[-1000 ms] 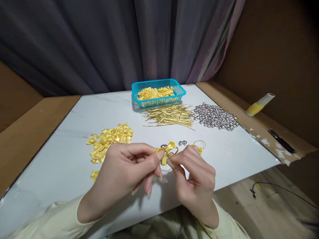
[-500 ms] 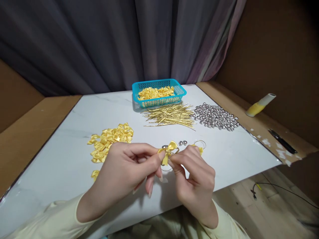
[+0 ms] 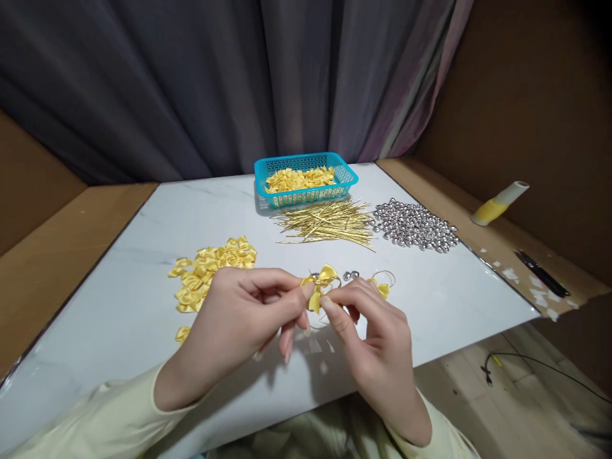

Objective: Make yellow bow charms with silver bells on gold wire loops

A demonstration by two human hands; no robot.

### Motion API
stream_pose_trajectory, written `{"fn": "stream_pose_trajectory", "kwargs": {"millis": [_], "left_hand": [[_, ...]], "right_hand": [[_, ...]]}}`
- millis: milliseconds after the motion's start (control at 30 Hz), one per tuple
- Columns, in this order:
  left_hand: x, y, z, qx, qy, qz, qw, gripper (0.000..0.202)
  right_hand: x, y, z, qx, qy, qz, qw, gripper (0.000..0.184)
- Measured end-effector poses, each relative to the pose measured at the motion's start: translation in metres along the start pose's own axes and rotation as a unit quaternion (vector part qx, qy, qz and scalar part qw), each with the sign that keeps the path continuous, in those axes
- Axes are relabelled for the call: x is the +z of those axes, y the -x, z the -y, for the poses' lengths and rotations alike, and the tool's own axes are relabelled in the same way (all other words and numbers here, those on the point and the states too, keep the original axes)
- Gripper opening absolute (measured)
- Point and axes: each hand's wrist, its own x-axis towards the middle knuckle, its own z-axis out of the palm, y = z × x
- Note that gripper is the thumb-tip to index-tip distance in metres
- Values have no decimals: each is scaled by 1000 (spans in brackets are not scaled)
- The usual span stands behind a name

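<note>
Between my hands, above the table, is a yellow ribbon bow with a thin gold cord looped at its right side. My left hand pinches the bow's left side between thumb and forefinger. Thumb and forefinger of my right hand are closed at the bow's lower right, by its tail and the cord. A pair of silver bells lies on the table just beyond my right fingers. Another yellow bow with a cord loop lies partly hidden behind my right hand.
Loose yellow bows are heaped at the left. A blue basket of yellow pieces stands at the back, with gold cords before it and silver bells to the right. A tape-wrapped tube and a black pen-like tool lie far right.
The bow has shifted slightly up and left and is turned a little. My right thumb and forefinger have moved onto its lower tail. My left hand keeps its pinch.
</note>
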Motion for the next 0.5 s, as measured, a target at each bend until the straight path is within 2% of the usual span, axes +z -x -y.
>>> {"fn": "stream_pose_trajectory", "kwargs": {"millis": [100,233,433,500], "left_hand": [[-6,-5,0,-9,12,11,1000,30],[-12,-10,0,-18,36,43,998,32],[-12,-9,1,-11,38,34,999,32],[-12,-8,1,-9,31,34,999,33]], "right_hand": [[-7,2,0,59,-61,-22,996,13],[-17,1,-1,68,-89,-78,991,14],[-18,-3,3,38,-18,-38,998,10],[-15,-4,3,56,-16,-13,998,12]]}}
